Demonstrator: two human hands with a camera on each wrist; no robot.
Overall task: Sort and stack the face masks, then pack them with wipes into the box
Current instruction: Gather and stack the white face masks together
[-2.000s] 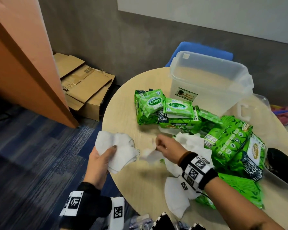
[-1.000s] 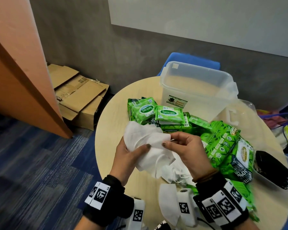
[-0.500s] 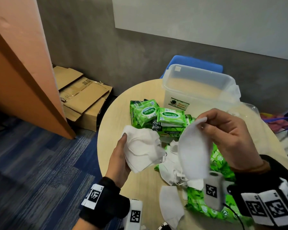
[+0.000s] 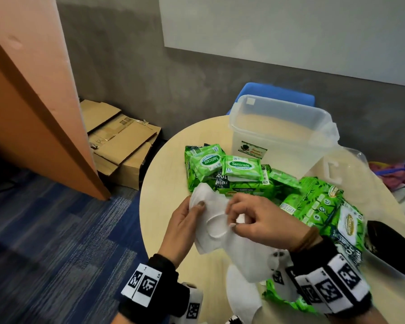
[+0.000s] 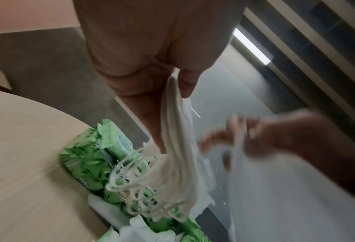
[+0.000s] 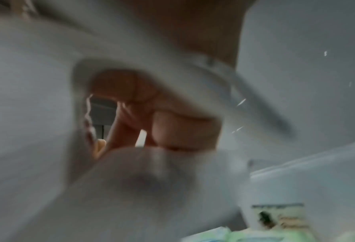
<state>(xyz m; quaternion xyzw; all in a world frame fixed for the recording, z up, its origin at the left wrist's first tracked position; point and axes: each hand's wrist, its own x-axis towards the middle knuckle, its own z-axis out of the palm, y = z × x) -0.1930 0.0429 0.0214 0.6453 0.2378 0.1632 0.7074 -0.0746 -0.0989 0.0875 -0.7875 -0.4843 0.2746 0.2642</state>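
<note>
My left hand (image 4: 187, 220) grips a stack of white face masks (image 4: 211, 220) above the round table's (image 4: 164, 183) near edge, thumb on top. In the left wrist view the white masks (image 5: 178, 147) hang from the fingers with their ear loops dangling. My right hand (image 4: 248, 218) pinches another white mask (image 4: 250, 258) and lays it against the stack. In the right wrist view, blurred white mask fabric (image 6: 37, 114) fills the frame. More white masks (image 4: 241, 298) lie on the table below. Green wipe packs (image 4: 241, 169) are piled mid-table. The clear plastic box (image 4: 283, 132) stands empty behind them.
The box's clear lid (image 4: 341, 174) lies right of the box. A pile of black masks (image 4: 391, 246) sits at the table's right edge. A blue chair (image 4: 278, 92) stands behind the table. Flattened cardboard boxes (image 4: 119, 139) lie on the floor beside an orange partition (image 4: 33, 113).
My right hand, which held a single white mask up in the air half a second ago, has come down and left and now presses that mask onto the stack in my left hand.
</note>
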